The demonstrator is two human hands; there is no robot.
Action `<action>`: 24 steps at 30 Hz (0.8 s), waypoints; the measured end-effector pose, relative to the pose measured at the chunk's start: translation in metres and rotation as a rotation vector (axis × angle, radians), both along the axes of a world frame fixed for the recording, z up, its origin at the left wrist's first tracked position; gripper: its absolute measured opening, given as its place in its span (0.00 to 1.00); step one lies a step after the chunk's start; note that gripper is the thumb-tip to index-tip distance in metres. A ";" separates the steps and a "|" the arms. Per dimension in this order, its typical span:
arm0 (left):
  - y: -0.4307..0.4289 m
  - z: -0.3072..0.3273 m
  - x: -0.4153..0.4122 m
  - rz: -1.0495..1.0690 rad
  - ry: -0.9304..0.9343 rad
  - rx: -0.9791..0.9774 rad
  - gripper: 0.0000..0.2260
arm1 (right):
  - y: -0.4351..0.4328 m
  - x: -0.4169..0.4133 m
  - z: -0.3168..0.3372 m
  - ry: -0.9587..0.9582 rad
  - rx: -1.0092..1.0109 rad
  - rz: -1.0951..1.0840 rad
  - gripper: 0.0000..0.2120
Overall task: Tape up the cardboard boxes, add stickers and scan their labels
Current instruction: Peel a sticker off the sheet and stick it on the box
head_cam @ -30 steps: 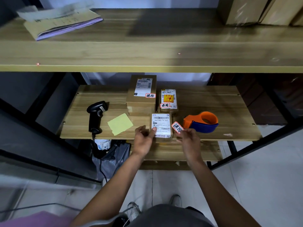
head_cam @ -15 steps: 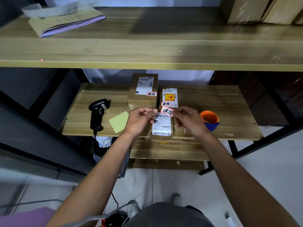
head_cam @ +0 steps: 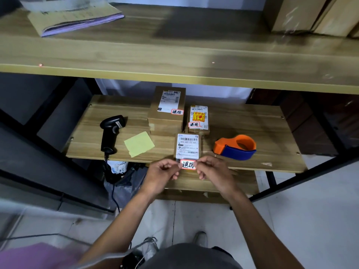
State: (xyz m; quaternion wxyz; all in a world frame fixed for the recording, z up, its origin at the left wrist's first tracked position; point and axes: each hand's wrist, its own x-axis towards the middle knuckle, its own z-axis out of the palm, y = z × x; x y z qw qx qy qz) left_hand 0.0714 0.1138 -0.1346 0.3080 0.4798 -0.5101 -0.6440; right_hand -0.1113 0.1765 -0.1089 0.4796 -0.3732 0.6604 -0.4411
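Left hand (head_cam: 162, 174): I see the fingers curled in, with thumb and forefinger pinching the left end of the sticker (head_cam: 188, 165). Right hand (head_cam: 213, 171): same posture, thumb and forefinger pinching the right end. The remaining fingers of both hands are folded toward the palms.

Sticker: white with a red border and black characters, held flat between the two hands. It sits at the near edge of the front box (head_cam: 187, 145), over the bottom of that box's label (head_cam: 188, 141). I cannot tell whether it touches the box.

Front box: lies at the near edge of the lower shelf (head_cam: 252, 123), label up, barcode toward the far side.

Other boxes: a tall box (head_cam: 167, 109) and a small box (head_cam: 199, 119) stand side by side just behind the front box. Each carries a label and one sticker of the same kind.

Scanner (head_cam: 110, 133): lies on the shelf well left of the boxes, with its cable hanging off the near edge. A yellow sheet (head_cam: 138, 144) lies between the scanner and the front box.

Tape dispenser (head_cam: 235, 146): orange and blue, on the shelf to the right of the front box.

Upper shelf (head_cam: 174, 55): holds a stack of papers (head_cam: 75, 16) at the left.
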 end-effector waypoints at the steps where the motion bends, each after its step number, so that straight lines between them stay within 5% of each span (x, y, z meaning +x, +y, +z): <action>1: 0.002 -0.003 0.000 0.017 0.002 0.005 0.01 | 0.001 0.001 -0.002 -0.011 0.001 -0.010 0.05; 11: 0.010 -0.009 -0.002 0.019 0.043 0.011 0.04 | 0.006 0.008 -0.015 -0.081 0.000 -0.150 0.05; 24: -0.013 -0.008 0.010 -0.026 -0.052 -0.079 0.05 | -0.014 0.011 -0.010 0.046 0.037 -0.017 0.05</action>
